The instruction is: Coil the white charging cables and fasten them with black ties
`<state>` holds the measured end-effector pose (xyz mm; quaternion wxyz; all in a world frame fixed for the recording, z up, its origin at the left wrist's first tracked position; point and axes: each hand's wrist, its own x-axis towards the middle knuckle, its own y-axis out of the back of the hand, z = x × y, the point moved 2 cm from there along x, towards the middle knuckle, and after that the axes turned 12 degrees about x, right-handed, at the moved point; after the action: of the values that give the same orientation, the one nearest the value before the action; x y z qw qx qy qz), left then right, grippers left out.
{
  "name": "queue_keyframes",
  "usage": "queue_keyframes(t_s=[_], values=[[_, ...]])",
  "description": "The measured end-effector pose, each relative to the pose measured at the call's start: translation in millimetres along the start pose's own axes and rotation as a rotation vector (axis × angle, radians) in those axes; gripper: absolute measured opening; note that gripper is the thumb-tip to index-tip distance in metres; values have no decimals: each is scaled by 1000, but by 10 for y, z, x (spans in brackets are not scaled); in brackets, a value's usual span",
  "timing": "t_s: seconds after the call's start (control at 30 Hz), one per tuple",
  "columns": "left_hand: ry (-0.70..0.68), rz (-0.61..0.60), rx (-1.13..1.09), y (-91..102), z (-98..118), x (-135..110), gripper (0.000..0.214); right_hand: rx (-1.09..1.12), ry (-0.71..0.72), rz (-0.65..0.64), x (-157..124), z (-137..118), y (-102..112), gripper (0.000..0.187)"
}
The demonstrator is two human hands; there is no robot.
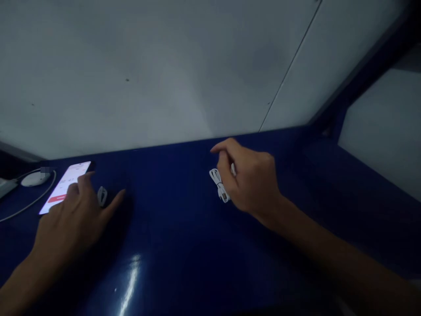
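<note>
My right hand (pixel 248 180) hovers over the dark blue table (pixel 177 245) near the middle, its fingers curled around a small coiled white cable (pixel 219 184). My left hand (pixel 77 215) lies on the table at the left with fingers spread, its fingertips reaching the edge of a lit phone (pixel 67 184). A second small white bundled cable (pixel 102 195) lies under the gap between the thumb and forefinger of that hand.
A white round device (pixel 34 178) with a white cord (pixel 29 202) sits at the far left edge behind the phone. A pale wall panel (pixel 164 74) rises right behind the table. A blue frame post (pixel 358 83) stands at the right.
</note>
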<state>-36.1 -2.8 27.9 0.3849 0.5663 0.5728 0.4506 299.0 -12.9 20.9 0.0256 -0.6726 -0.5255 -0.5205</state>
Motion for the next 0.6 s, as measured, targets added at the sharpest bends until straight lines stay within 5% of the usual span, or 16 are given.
queue_keyframes(t_s=[0.13,0.27,0.43,0.6], values=[[-59,-38,-129,-178,-30,-23,82,190,228,-252,-196,-147,-222,31],[-95,-69,-470,-205,83,-22,74,267,257,-456,-373,-247,-421,31],[-188,-302,-1248,-43,549,-103,68,287,44,-510,-363,-292,-430,30],[-246,-500,-1553,53,915,-127,42,366,-271,-591,-283,-263,-375,36]])
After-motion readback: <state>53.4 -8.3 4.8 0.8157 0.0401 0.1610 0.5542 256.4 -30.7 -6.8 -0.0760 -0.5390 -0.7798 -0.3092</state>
